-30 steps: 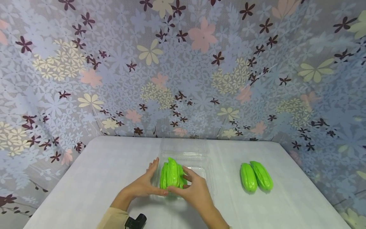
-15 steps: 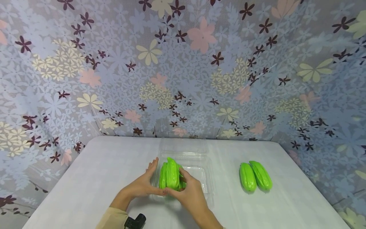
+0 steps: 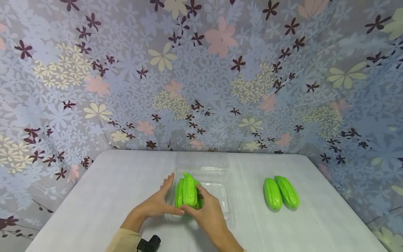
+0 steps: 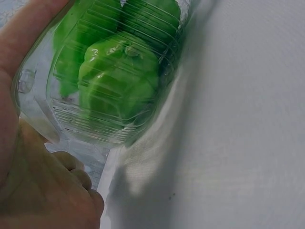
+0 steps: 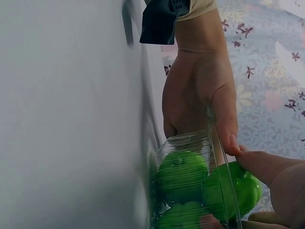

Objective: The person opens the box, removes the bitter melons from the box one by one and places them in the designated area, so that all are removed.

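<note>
A clear plastic container point(image 3: 225, 197) with its lid raised stands on the table and holds several glossy, ridged green bitter melons point(image 4: 119, 76). My right hand point(image 3: 209, 213) grips the uppermost bitter melon point(image 3: 189, 190), thumb at its near end and fingers along its right side. It lies over the others in the container's left part. My left hand point(image 3: 154, 204) rests against the container's near left corner, fingers straight along the left side and thumb along the front rim. The two thumb tips meet, as the right wrist view shows. The lowest bitter melons are partly hidden.
Two more bitter melons point(image 3: 280, 192) lie side by side on the white table point(image 3: 252, 224) to the right. Behind the table hangs a floral patterned wall covering point(image 3: 201, 87). The raised clear lid point(image 3: 201, 159) leans toward it. A black device point(image 3: 149, 242) sits on the left wrist.
My right hand has shifted slightly left, its fingers closer round the upper bitter melon. My left hand has stayed in place at the container's corner.
</note>
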A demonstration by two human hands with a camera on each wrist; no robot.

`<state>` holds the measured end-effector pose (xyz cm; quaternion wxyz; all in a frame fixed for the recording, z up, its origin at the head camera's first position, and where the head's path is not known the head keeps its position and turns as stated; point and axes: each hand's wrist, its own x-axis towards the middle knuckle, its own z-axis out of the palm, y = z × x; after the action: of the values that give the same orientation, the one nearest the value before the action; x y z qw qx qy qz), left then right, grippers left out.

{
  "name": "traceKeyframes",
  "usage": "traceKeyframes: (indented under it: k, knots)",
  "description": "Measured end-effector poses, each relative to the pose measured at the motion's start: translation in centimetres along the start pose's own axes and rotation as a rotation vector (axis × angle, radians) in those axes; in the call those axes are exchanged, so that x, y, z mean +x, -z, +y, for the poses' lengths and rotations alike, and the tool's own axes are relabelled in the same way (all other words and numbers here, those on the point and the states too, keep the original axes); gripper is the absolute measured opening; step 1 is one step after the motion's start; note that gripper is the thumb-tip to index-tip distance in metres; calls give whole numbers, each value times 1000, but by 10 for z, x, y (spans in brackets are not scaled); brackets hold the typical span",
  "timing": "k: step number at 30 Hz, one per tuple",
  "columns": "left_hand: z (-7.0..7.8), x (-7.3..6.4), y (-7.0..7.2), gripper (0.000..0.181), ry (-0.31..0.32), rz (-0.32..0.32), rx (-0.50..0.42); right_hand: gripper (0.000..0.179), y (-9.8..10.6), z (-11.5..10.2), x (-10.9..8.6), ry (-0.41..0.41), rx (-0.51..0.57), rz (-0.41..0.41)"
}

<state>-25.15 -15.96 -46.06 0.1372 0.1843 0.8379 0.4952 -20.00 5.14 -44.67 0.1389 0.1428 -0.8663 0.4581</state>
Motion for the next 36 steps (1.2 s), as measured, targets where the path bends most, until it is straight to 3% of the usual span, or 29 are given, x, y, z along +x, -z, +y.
traceKeyframes:
  k: [9, 16, 27, 36]
  knots:
    - [-2, 0, -2, 136, 4, -4, -6, 67, 0, 1, 0, 8, -33, 7]
    - [-3, 1, -3, 135, -1, 0, -4, 65, 6, 0, 0, -24, 21, 20]
    - [-2, 2, -3, 135, 18, 6, 2, 63, 31, -3, 8, -109, 199, 33]
    - [-1, 1, -3, 137, 21, 1, 2, 62, 50, -2, 13, -153, 157, 91]
